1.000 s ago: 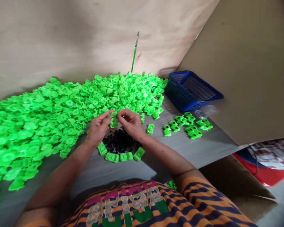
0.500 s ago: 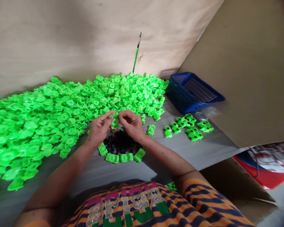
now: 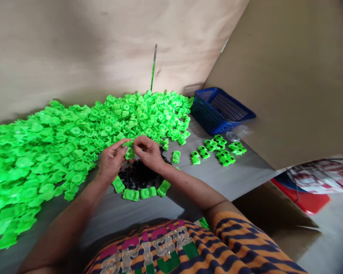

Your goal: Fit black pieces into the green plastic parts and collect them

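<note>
Over a heap of small black parts (image 3: pixel 140 176), my left hand (image 3: pixel 111 160) pinches a green plastic toy car shell (image 3: pixel 129 153) between thumb and fingers. My right hand (image 3: pixel 148 152) is closed in a pinch against the shell's right edge; whatever lies between those fingertips is hidden. Several matching shells, such as one green car shell (image 3: pixel 130 195), form a curved row along the near side of the black heap. Another loose shell (image 3: pixel 176 157) lies to the right of my right hand.
A large pile of green shells (image 3: pixel 74 140) covers the table's left and back. At right stand a blue basket (image 3: pixel 223 110), several green cars with black wheels (image 3: pixel 225 158) and clear plastic pieces (image 3: pixel 237 134). A thin green stick (image 3: pixel 153 70) leans on the back board.
The camera view has turned slightly, so everything sits further left. Both hands stay together at the green shell, with only small finger movement at its edge.
</note>
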Available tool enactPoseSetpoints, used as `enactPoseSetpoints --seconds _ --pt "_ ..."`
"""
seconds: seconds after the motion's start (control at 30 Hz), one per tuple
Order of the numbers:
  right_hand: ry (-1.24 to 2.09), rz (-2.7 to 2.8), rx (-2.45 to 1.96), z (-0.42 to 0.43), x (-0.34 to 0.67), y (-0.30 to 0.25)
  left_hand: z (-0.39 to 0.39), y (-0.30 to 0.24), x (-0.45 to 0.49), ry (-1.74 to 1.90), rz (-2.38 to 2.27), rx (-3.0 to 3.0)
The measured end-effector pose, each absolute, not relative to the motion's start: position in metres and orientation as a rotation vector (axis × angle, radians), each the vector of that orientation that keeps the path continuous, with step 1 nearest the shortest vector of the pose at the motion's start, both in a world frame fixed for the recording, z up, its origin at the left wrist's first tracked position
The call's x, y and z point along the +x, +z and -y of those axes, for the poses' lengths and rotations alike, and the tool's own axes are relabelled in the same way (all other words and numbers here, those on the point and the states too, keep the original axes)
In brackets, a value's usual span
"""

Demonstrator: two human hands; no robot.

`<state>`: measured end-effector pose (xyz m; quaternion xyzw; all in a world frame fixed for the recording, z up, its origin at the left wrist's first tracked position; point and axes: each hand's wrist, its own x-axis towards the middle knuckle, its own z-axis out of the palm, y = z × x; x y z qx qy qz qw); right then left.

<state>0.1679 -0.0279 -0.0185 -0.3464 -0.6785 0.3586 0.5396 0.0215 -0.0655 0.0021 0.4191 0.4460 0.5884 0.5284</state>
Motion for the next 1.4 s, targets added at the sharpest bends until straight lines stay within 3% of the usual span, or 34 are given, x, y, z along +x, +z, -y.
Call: enactPoseSetpoints --seconds 0.37,0.57,0.93,1.2,1.4 --pt "0.753 1.810 -0.966 0.017 0.181 -0.011 0.048 -0.002 0.009 1.392 -1.010 0.931" --pt "0.511 2.511 -1.312 0.003 0.212 0.008 0.035 0.007 -0.009 1.498 -1.062 0.823" --pt "0.225 3.210 -1.006 0.010 0.135 0.007 0.040 0.016 -0.011 1.500 -1.046 0.912" --pt "0.265 3.309 -0.905 0.008 0.124 0.004 0.042 0.021 -0.014 1.506 -1.043 0.939" --pt "0.364 3.175 -1.062 0.000 0.153 0.008 0.040 0.010 -0.014 1.437 -1.018 0.927"
